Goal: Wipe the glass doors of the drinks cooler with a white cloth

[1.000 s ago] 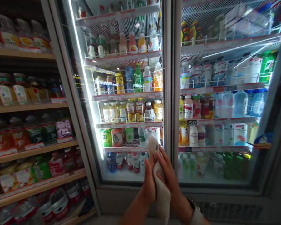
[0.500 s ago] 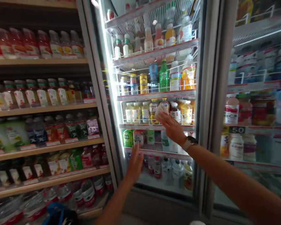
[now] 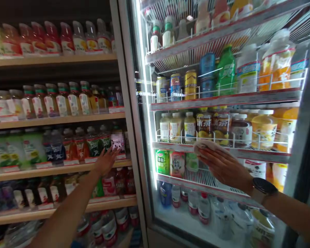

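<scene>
Wooden shelves (image 3: pixel 54 119), glass fridge door (image 3: pixel 130 103), right hand (image 3: pixel 224 168) flat on cloth (image 3: pixel 206 146), left hand (image 3: pixel 105 162) open, empty

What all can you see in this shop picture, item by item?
Wooden shelves: several tiers, light brown, left side.
Plastic drink bottles: many, mixed colours, on the wooden shelves.
Glass-door fridge: one, pale frame, lit inside, right of the shelves.
Drink cans: three, silver, blue and gold, on a fridge shelf.
Green bottle: one, green, right of the cans.
Cloth: one, off-white, against the fridge glass.
Pink packet: one, pink, on a wooden shelf.
Wristwatch: one, black, on the right wrist.
Left hand: open, near the pink packet.
Right hand: flat on the cloth.
</scene>
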A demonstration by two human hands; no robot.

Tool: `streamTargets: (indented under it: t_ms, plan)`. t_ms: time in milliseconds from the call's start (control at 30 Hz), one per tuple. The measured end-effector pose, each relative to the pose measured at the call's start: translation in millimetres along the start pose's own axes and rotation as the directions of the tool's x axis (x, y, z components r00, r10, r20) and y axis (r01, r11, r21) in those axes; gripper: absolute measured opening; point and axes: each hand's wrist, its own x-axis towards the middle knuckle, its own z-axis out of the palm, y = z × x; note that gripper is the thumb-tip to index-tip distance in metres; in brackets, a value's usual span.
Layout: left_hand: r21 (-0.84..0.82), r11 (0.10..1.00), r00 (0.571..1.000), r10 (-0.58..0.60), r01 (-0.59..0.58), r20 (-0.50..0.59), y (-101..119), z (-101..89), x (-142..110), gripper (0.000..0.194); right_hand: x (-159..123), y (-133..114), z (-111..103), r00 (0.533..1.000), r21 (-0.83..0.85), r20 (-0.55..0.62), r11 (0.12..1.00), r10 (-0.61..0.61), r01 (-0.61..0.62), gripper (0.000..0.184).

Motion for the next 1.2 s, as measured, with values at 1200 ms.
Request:
streamTargets:
  t_ms: [1200]
  plan:
    - [-0.141,0.913,0.664,0.166,-0.383,-0.729,380,3.9,117,0.07,31,37,-37,0.988,-0.217,-0.054,0.964,0.144,-0.153,0.063]
